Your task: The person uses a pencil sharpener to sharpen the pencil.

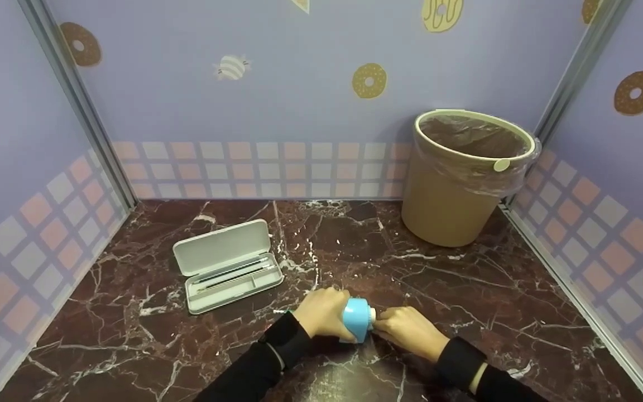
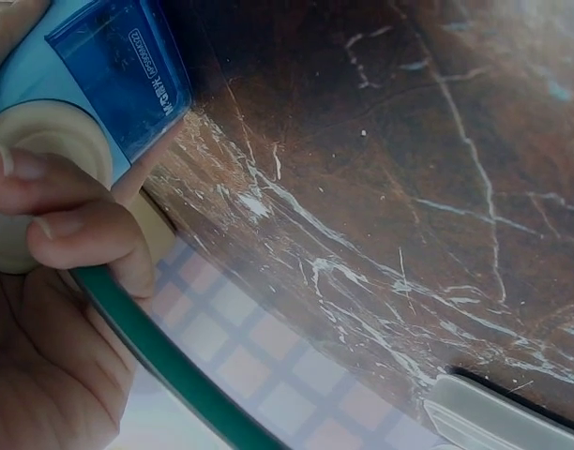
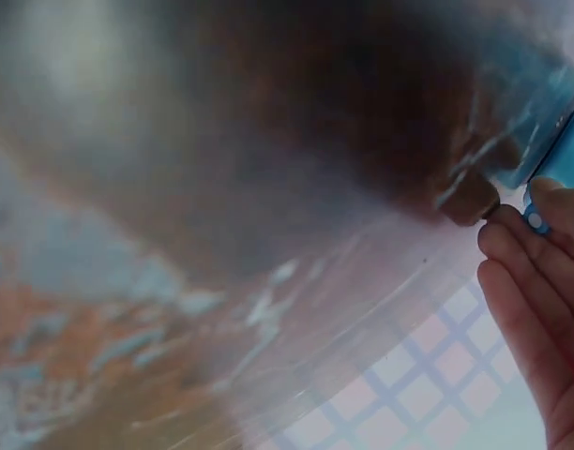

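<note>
My left hand (image 1: 323, 314) grips a light blue pencil sharpener (image 1: 356, 320), low over the table in front of me. In the left wrist view its dark blue see-through drawer (image 2: 128, 80) and round cream front (image 2: 57, 131) show. A green pencil (image 2: 174, 366) runs from the cream front, the left fingers curled round it; its tip inside is hidden. On the sharpener's other side, my right hand (image 1: 411, 330) pinches the crank handle, whose small blue knob (image 3: 536, 221) shows between the fingers in the right wrist view.
An open pencil case (image 1: 222, 247) lies left of the hands, with a few pencils (image 1: 235, 272) in its tray. At the back right stands a brown bin (image 1: 444, 206) lined with a clear bag. Patterned walls (image 1: 299, 100) enclose the marbled table (image 1: 344, 240).
</note>
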Demonstrator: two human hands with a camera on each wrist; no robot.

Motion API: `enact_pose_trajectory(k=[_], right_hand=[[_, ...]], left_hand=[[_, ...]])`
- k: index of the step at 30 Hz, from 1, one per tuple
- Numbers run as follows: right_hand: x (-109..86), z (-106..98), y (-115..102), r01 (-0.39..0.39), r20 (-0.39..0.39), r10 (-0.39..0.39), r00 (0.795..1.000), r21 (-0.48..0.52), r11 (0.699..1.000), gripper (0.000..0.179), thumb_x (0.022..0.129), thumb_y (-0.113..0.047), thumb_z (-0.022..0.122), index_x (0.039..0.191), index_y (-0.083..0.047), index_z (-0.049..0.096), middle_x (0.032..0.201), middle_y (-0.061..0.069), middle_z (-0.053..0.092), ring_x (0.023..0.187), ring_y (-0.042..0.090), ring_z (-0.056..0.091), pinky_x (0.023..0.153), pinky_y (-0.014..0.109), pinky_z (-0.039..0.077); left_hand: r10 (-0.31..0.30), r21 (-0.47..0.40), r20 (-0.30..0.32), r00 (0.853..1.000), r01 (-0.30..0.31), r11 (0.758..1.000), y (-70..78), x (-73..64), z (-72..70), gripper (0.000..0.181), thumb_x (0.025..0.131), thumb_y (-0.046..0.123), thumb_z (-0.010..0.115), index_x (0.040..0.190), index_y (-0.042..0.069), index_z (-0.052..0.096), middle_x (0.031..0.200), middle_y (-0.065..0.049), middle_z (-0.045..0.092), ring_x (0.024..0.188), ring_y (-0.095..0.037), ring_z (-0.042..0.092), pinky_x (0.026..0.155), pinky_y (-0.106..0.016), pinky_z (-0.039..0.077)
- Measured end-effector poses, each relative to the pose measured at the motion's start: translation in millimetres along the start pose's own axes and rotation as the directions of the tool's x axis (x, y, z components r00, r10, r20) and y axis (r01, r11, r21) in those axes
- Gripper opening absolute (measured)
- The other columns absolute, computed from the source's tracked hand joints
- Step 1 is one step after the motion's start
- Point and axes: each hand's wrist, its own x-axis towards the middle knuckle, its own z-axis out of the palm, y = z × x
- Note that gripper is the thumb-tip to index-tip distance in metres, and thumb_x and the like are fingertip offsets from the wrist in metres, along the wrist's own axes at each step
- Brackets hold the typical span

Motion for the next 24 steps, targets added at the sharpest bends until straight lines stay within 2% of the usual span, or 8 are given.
enact_pose_trajectory(k=[4, 9, 13, 18, 24], right_hand=[[-1.5, -3, -4, 0.038, 0.0, -0.038, 0.999, -0.013, 0.999, 0.011, 0.081, -0.016, 0.084, 0.086, -0.016, 0.075, 0.071, -0.006, 0.067, 0.061, 0.007, 0.062, 0.054, 0.023, 0.048], [-2.5, -9, -7, 0.037, 0.03, -0.037, 0.999, -0.004, 0.999, 0.011, 0.081, -0.016, 0.084, 0.09, -0.016, 0.078, 0.071, -0.006, 0.068, 0.062, 0.004, 0.062, 0.054, 0.02, 0.048], [-2.7, -13, -9, 0.033, 0.051, -0.033, 0.998, 0.012, 0.999, 0.009, 0.081, -0.015, 0.084, 0.084, -0.017, 0.075, 0.071, -0.006, 0.068, 0.061, 0.004, 0.063, 0.055, 0.021, 0.048], [-3.7, -17, -12, 0.028, 0.065, -0.031, 0.997, 0.045, 0.999, 0.016, 0.081, -0.017, 0.084, 0.075, -0.017, 0.069, 0.068, -0.007, 0.067, 0.061, 0.003, 0.062, 0.055, 0.02, 0.047], [-3.8, -23, -16, 0.036, 0.054, -0.038, 0.998, 0.046, 0.998, 0.017, 0.08, -0.018, 0.085, 0.074, -0.018, 0.069, 0.065, -0.008, 0.062, 0.058, 0.003, 0.059, 0.054, 0.019, 0.045]], left_hand=[[-0.003, 0.003, -0.001, 1.0, 0.003, 1.0, -0.1, -0.8, -0.6, 0.058, 0.057, 0.051, 0.093, 0.093, 0.013, 0.067, 0.08, 0.002, 0.067, 0.067, -0.013, 0.06, 0.058, -0.026, 0.048], [0.002, 0.005, -0.007, 1.0, -0.002, 1.0, -0.3, -0.1, -0.4, 0.057, 0.058, 0.05, 0.092, 0.092, 0.013, 0.066, 0.08, 0.001, 0.067, 0.065, -0.012, 0.059, 0.056, -0.026, 0.046], [0.003, -0.003, -0.002, 1.0, -0.003, 1.0, -0.2, 0.3, 0.1, 0.057, 0.058, 0.049, 0.092, 0.093, 0.013, 0.067, 0.08, 0.001, 0.067, 0.066, -0.013, 0.058, 0.055, -0.026, 0.045], [0.001, 0.002, -0.002, 1.0, -0.001, 1.0, -0.1, -0.1, 1.0, 0.057, 0.057, 0.049, 0.092, 0.093, 0.013, 0.067, 0.08, 0.001, 0.067, 0.066, -0.013, 0.059, 0.056, -0.026, 0.045], [0.003, 0.014, -0.007, 1.0, -0.003, 1.0, 0.4, 0.2, -0.6, 0.056, 0.056, 0.048, 0.093, 0.091, 0.012, 0.067, 0.08, 0.0, 0.068, 0.065, -0.014, 0.061, 0.055, -0.027, 0.046]])
